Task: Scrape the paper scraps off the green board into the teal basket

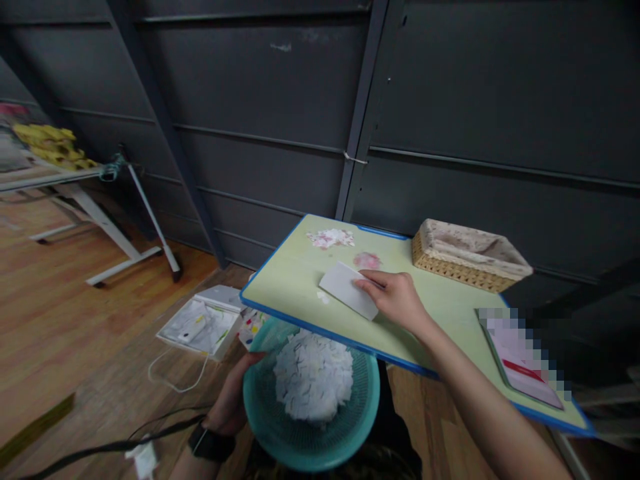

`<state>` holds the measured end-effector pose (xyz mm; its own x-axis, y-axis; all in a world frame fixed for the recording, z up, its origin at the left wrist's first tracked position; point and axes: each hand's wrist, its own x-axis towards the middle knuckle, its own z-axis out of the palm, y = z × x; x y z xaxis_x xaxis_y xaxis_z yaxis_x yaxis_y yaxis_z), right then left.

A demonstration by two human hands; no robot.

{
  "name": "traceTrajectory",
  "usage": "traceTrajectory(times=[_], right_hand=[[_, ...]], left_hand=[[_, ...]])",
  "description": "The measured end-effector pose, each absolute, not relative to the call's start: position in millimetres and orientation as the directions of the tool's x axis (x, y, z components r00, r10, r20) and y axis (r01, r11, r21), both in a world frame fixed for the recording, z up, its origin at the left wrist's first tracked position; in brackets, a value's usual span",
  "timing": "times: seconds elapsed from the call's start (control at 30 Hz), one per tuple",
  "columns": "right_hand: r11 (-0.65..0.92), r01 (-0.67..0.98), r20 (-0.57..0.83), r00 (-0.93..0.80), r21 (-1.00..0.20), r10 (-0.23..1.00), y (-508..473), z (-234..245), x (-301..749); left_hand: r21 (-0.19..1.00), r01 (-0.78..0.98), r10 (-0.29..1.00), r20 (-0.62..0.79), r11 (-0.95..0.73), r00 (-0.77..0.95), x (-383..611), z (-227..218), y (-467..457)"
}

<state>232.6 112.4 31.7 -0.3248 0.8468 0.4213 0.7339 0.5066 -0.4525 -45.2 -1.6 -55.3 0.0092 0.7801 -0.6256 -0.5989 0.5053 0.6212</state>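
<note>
My right hand [395,293] pinches a white card [346,287] between thumb and fingers, low over a pale green tabletop [450,320] with blue edging. Close to the card lies a small white scrap [323,297]. Farther back on the top are a pile of white and pinkish scraps [331,238] and a pink patch [367,261]. Below the near edge, my left hand [235,393] grips the left rim of a teal plastic basket [310,457]. A heap of white paper-like pieces [314,377] fills its middle. The basket's far rim is partly hidden beneath the tabletop.
A lined wicker basket [460,273] stands at the tabletop's back right, with a tablet-like device [520,363] nearer me. On the floor at left are an opened white box [203,327], cables and a white adapter [144,459]. Dark metal panels [270,87] rise behind.
</note>
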Motion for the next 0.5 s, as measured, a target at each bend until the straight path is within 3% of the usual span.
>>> traceTrajectory(times=[0.1, 0.3, 0.5], right_hand=[[0.551, 0.711, 0.479, -0.334, -0.437, 0.812, 114, 21, 228], [0.623, 0.768, 0.466, -0.501, -0.149, 0.730, 106, 21, 225], [0.739, 0.673, 0.539, -0.610, -0.035, 0.581, 65, 13, 225]], left_hand=[[0.625, -0.588, 0.778, -0.629, 0.513, 0.011, -43, -52, -2], [0.654, -0.567, 0.787, -0.617, 0.500, -0.018, -42, -50, -3], [0.643, -0.587, 0.788, -0.616, 0.492, -0.015, -41, -50, -3]])
